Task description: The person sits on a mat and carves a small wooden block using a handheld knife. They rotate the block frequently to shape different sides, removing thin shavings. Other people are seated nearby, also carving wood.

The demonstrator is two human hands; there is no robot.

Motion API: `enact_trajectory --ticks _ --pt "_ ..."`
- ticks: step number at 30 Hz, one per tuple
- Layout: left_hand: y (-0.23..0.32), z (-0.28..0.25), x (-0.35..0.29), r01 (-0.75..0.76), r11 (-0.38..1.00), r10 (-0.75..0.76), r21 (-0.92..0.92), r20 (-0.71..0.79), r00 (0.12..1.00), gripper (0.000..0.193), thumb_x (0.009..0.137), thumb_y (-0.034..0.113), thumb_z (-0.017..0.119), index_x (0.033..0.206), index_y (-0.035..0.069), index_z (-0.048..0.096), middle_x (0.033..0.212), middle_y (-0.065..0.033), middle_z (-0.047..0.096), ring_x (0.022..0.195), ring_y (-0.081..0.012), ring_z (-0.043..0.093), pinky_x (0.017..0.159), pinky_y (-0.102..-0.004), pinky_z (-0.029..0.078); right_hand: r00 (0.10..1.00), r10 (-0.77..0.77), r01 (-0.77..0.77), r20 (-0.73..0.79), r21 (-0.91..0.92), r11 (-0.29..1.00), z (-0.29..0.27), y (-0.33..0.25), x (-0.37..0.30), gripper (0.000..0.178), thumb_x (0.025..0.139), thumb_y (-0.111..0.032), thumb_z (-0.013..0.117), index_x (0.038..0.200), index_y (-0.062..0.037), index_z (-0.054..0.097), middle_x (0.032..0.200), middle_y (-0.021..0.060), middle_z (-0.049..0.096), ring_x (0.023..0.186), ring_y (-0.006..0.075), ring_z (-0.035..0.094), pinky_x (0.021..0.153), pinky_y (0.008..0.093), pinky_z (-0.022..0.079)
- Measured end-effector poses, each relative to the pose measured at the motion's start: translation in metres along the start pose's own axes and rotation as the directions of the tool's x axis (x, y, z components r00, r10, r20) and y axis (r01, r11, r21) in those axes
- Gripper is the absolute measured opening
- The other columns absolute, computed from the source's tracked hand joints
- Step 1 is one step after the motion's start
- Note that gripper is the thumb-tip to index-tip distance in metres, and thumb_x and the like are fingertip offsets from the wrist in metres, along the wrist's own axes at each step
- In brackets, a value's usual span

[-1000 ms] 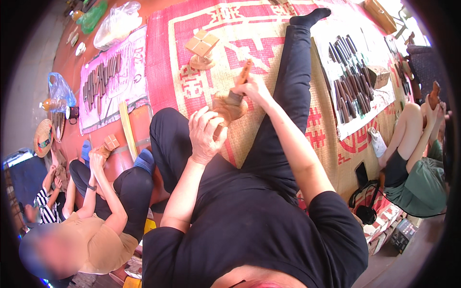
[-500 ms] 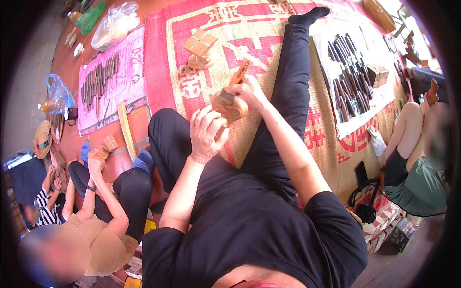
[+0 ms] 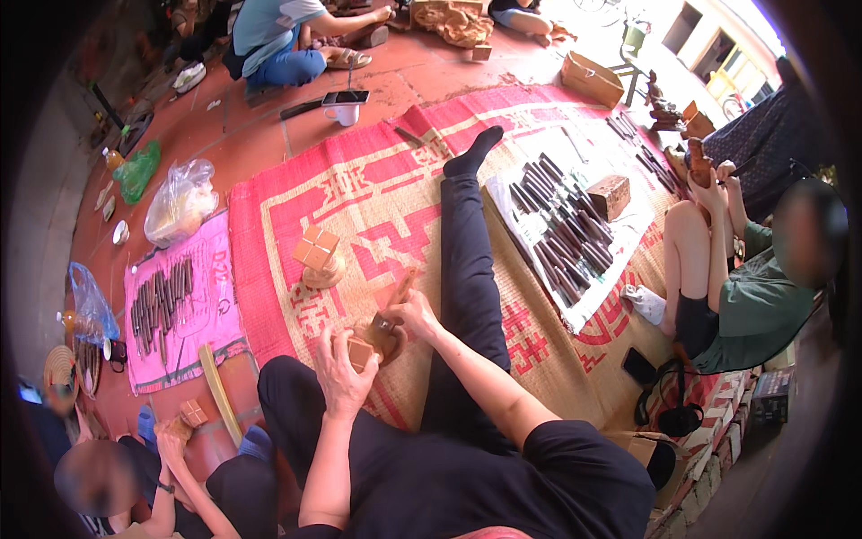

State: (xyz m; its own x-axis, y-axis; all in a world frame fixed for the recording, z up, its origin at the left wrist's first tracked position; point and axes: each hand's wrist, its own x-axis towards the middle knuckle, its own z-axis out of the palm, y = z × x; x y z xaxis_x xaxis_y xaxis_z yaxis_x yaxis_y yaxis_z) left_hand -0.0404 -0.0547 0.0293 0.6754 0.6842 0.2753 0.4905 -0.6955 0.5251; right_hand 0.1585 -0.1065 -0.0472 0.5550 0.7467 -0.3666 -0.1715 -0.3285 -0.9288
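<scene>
My left hand (image 3: 339, 370) is closed around a pale carved wooden piece, whose square block end (image 3: 361, 353) faces up toward me. In my right hand (image 3: 415, 316) is what looks like a flat paintbrush, with an orange wooden handle (image 3: 403, 286) and a broad metal band. Its working end is against or very near the carving; blur hides the exact contact. Both hands are above the woven mat (image 3: 395, 395), between my legs. Just beyond them, a similar wooden carving (image 3: 320, 260) stands with its square, cross-marked block on top.
Rows of dark-handled carving tools lie on a white sheet (image 3: 575, 310) at right and a pink cloth (image 3: 211, 310) at left. A wooden block (image 3: 611, 196) stands by the right-hand tools. Co-workers sit on both sides. A white mug (image 3: 343, 114) holds up a phone ahead.
The view has tilted up and turned right, showing more floor and people ahead. The carving in my left hand has turned, bringing its square end into sight.
</scene>
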Motion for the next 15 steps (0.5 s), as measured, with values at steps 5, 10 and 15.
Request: enact_trajectory --ticks 5,10,15 --pt "0.007 0.006 -0.004 0.028 1.0 -0.028 -0.004 -0.044 0.999 0.054 0.069 0.022 0.078 0.115 0.008 0.055 0.129 -0.0188 0.045 0.119 -0.039 0.049 0.098 -0.0497 0.043 0.985 -0.14 0.165 -0.101 0.318 0.934 -0.002 -0.015 0.002 0.012 0.075 -0.004 0.072 0.082 -0.0012 0.064 0.077 0.0053 0.069 0.067 0.0132 0.062 0.063 0.0276 0.049" --pt "0.0 0.005 -0.006 0.015 0.999 -0.017 -0.031 -0.053 0.998 0.053 0.067 0.021 0.078 0.114 0.008 0.056 0.129 -0.0184 0.046 0.117 -0.0392 0.051 0.097 -0.0492 0.044 1.0 -0.025 0.024 0.002 0.159 0.987 0.016 0.023 0.001 0.016 0.071 -0.004 0.074 0.083 -0.0003 0.063 0.074 0.0063 0.066 0.067 0.0149 0.062 0.062 0.0287 0.05" --pt "0.002 0.007 -0.009 -0.01 0.999 0.007 -0.034 -0.081 0.997 0.052 0.067 0.021 0.078 0.113 0.009 0.056 0.128 -0.0187 0.046 0.116 -0.0391 0.051 0.096 -0.0491 0.045 0.988 -0.102 0.136 -0.118 0.328 0.935 0.021 -0.007 0.003 0.019 0.074 -0.005 0.073 0.09 0.0009 0.064 0.078 0.0072 0.067 0.068 0.0155 0.063 0.063 0.0302 0.051"
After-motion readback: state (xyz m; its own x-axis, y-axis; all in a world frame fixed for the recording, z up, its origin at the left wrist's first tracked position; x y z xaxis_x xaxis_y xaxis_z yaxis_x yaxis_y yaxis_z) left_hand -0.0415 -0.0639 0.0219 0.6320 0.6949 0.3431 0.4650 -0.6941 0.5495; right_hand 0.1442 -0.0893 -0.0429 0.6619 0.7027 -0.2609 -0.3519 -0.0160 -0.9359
